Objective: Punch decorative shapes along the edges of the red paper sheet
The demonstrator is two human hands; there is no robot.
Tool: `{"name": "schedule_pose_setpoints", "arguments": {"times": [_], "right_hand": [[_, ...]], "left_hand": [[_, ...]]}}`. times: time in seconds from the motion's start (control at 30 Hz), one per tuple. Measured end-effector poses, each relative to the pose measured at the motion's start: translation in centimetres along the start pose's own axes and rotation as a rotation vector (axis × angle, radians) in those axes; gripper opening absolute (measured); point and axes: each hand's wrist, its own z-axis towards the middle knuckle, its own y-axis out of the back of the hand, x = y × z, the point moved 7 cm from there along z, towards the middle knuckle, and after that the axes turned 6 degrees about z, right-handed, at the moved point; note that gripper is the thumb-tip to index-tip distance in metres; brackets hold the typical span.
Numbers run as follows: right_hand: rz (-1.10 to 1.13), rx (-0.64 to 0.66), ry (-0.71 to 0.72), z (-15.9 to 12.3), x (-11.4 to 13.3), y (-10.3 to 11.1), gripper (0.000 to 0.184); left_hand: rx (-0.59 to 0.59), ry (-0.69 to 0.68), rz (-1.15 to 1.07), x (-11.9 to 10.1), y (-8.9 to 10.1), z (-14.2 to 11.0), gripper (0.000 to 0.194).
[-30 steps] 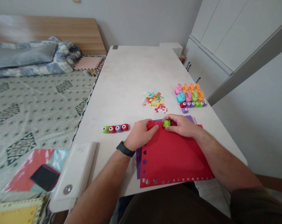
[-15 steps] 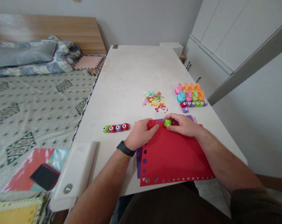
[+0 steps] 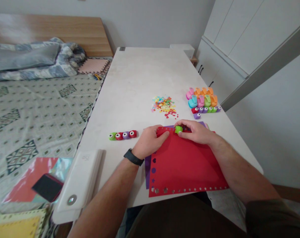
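A red sheet of paper [image 3: 187,162] lies in front of me, with punched shapes along its left and near edges and small holes along part of the far edge. My left hand [image 3: 151,140] grips its far left corner, thumb on top and fingers underneath. At the far edge my right hand [image 3: 195,131] is closed around a small green craft punch [image 3: 178,130], which sits on the paper's margin. Purple paper [image 3: 148,172] shows beneath the red sheet on the left and at the back.
Several small punches [image 3: 122,135] stand in a row at left. Paper confetti [image 3: 164,105] is heaped mid-table. More colourful punches [image 3: 203,99] are grouped at right. A long white device [image 3: 81,181] lies on the table's left edge, beside a bed [image 3: 48,125].
Both hands keep nearly the same hold on the paper and the green punch. The whole view has shifted very slightly.
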Motion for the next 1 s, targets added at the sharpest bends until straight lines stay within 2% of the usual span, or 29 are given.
{"name": "schedule_pose_setpoints", "arguments": {"times": [1.0], "right_hand": [[0.004,-0.007,-0.001,0.09,-0.42,-0.36,0.034]], "left_hand": [[0.002,-0.015,0.013,-0.11,0.11,-0.06,0.031]]}}
